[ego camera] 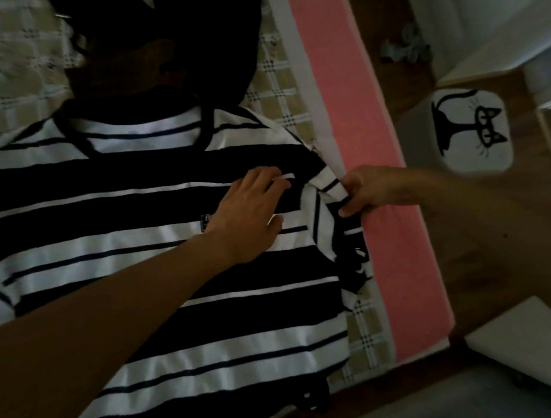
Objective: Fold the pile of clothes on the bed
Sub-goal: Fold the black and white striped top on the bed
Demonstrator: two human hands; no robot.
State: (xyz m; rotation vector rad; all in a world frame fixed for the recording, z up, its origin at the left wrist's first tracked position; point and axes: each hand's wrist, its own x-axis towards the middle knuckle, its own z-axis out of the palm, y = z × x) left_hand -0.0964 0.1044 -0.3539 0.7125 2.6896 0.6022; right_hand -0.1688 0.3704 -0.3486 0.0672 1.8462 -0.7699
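Centrally, my left hand lies palm-down on the chest of the black-and-white striped cotton T-shirt, fingers straight and slightly spread, pressing the fabric flat just beside a small dark logo patch. My right hand reaches in from the right and pinches the shirt's short striped sleeve between thumb and curled fingers; the sleeve is lifted and bunched at the bed's right edge. The shirt lies front-up across the beige-and-white checked bedcover, collar away from me and hem toward me. A crumpled dark garment, its details lost in shadow, lies just beyond the collar and touches it. A pink strip with a white border runs along the bed's right side. Beyond it, on the brown wooden floor, stands a white rounded stool printed with a black cat drawing.
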